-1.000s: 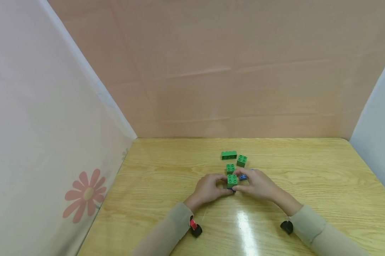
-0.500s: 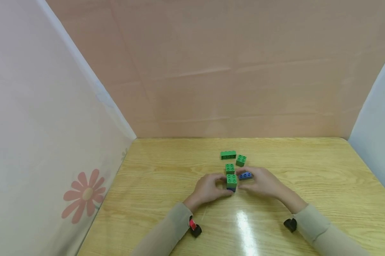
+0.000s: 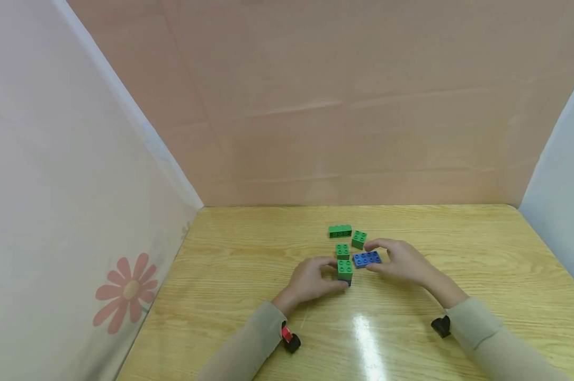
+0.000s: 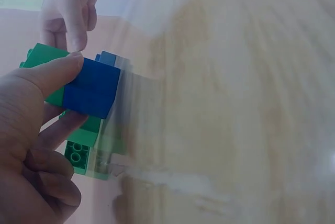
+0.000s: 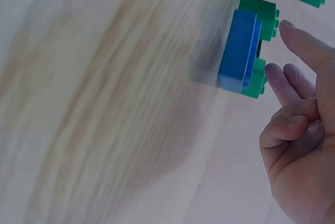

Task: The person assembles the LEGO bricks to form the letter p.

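My left hand (image 3: 311,279) pinches a small stack between thumb and fingers: a green 2x2 brick (image 3: 344,269) on top of a blue one (image 4: 91,88). A flat-lying blue 2x4 brick (image 3: 367,259) is just right of the stack. Over its right end hovers my right hand (image 3: 407,261), thumb and index finger parted, the other fingers bent in. In the right wrist view the fingertips (image 5: 287,24) stand apart from this blue brick (image 5: 238,48), with nothing between them.
Behind the stack lie another green 2x2 brick (image 3: 342,251), one more green 2x2 brick (image 3: 359,239) to its right, and a long green brick (image 3: 340,231) on its side. The wooden table (image 3: 249,238) ends at a cloth backdrop.
My right hand has let go of the stack's green brick and moved right and back to the blue 2x4 brick, uncovering it. The left hand stays on the stack.
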A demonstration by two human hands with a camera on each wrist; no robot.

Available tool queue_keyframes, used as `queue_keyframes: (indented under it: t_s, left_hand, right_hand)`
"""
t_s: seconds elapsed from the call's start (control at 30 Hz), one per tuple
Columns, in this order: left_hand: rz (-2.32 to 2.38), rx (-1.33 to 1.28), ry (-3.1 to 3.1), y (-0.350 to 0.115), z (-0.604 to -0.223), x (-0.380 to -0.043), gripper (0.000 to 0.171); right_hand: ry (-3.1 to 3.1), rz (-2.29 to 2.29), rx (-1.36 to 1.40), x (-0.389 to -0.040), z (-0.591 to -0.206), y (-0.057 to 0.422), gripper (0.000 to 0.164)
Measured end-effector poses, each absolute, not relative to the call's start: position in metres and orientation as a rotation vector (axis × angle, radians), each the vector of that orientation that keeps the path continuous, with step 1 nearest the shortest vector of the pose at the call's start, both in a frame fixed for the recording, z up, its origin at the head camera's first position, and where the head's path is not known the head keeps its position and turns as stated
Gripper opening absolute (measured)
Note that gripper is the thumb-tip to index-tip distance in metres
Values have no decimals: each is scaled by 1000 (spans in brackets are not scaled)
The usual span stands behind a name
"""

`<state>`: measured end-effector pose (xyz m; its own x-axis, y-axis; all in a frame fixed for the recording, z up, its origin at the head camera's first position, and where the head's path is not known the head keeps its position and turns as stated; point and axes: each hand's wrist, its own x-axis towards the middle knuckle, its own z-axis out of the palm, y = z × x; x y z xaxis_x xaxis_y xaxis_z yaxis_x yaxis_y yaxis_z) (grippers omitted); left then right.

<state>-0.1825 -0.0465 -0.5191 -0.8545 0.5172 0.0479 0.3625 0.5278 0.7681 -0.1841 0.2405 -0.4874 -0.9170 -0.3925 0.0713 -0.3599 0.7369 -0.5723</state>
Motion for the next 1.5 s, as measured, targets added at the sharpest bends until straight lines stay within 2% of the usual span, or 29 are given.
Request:
queue_keyframes:
  t_s: [0.37, 0.93, 1.5]
  left_hand:
    - [1193, 777, 2622, -47, -515, -184, 45]
    - [1229, 766, 2639, -46, -513, -183, 46]
    - [1248, 775, 2643, -44, -515, -181, 49]
  right_hand:
    - [2873, -910, -569, -191, -491, 247, 47]
    - [2870, -792, -689, -203, -500, 252, 38]
    - [2848, -808, -700, -202, -503, 255, 39]
